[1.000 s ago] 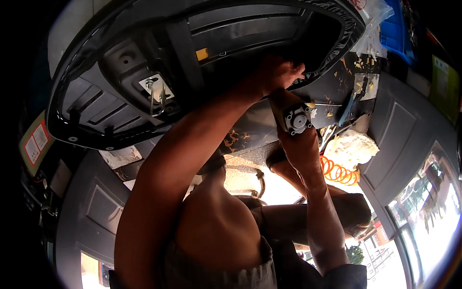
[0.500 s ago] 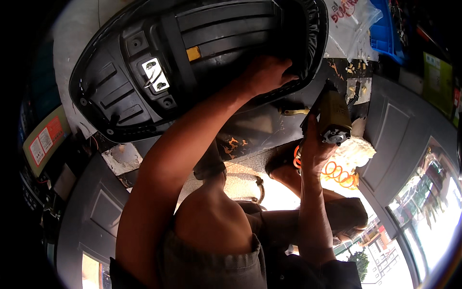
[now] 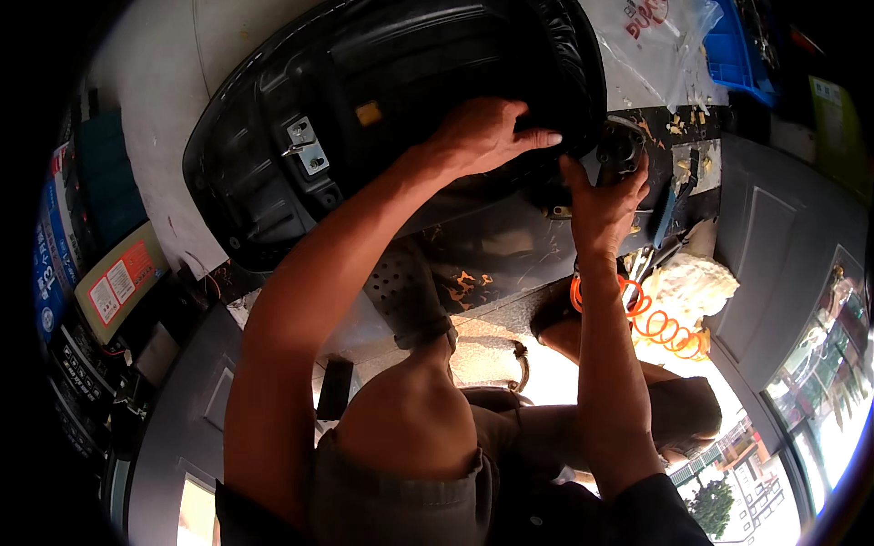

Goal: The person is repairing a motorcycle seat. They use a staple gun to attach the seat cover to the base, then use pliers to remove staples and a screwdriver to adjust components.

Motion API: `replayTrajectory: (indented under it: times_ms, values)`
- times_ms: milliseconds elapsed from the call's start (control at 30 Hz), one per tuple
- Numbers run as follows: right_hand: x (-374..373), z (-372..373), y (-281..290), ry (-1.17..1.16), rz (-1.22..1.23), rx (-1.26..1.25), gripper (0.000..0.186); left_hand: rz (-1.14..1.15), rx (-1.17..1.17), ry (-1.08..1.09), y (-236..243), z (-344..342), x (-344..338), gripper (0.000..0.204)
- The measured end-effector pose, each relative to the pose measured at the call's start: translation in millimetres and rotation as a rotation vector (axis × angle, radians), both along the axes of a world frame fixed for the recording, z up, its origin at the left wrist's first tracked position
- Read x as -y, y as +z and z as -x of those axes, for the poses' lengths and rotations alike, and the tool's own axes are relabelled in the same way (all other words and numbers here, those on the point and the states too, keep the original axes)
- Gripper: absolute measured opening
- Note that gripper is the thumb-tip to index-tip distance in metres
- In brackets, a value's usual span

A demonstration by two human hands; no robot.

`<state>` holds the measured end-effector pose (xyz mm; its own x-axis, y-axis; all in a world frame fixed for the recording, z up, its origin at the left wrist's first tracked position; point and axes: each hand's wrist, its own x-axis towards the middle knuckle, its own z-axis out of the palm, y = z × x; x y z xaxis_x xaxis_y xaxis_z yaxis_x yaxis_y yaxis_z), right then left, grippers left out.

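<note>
A black seat base (image 3: 401, 64), underside up with a metal bracket (image 3: 305, 146) and yellow patch (image 3: 368, 114), fills the upper middle. My left hand (image 3: 482, 136) lies over its right-hand part, open, thumb stretched away from loosely bent fingers, some fingertips hidden. Just right of the seat's rim, my right hand (image 3: 603, 205) has its fingers curled round a dark air tool (image 3: 622, 146), which is partly hidden. An orange coiled hose (image 3: 660, 323) hangs below that hand.
A plastic bag (image 3: 655, 50) and blue crate (image 3: 737, 50) lie at upper right. Boxes (image 3: 114, 287) line the left side. Grey doors (image 3: 756, 237) stand either side. My bare knee (image 3: 401, 419), legs and pale foam-like scrap (image 3: 692, 287) are below.
My right hand has raised the tool and turned it, bringing it beside the seat's right end. The seat appears shifted right and up. My left hand stays near that end, thumb now straighter.
</note>
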<state>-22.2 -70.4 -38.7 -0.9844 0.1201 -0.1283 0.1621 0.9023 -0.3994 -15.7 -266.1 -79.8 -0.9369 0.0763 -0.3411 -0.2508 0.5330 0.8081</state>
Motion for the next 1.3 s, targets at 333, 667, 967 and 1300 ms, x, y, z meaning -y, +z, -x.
replayTrajectory:
  times_ms: [333,667,967,1300]
  values:
    - [-14.0,57.9,0.7,0.140,-0.005,0.040,0.104,0.139,-0.317,0.093,-11.9,-49.0,0.8,0.037]
    - [-16.2,1.3,105.3,0.382,0.338,0.378,0.037,0.113,-0.416,0.320,-29.3,-56.0,-3.1,0.034]
    - [37.8,14.7,110.5,0.517,0.043,0.621,0.044,0.202,-0.465,0.346,-32.9,-54.7,-10.0,0.036]
    - [8.1,-24.3,75.0,0.558,-0.073,0.549,0.050,0.252,-0.439,0.240,-42.0,-61.9,-27.3,0.029]
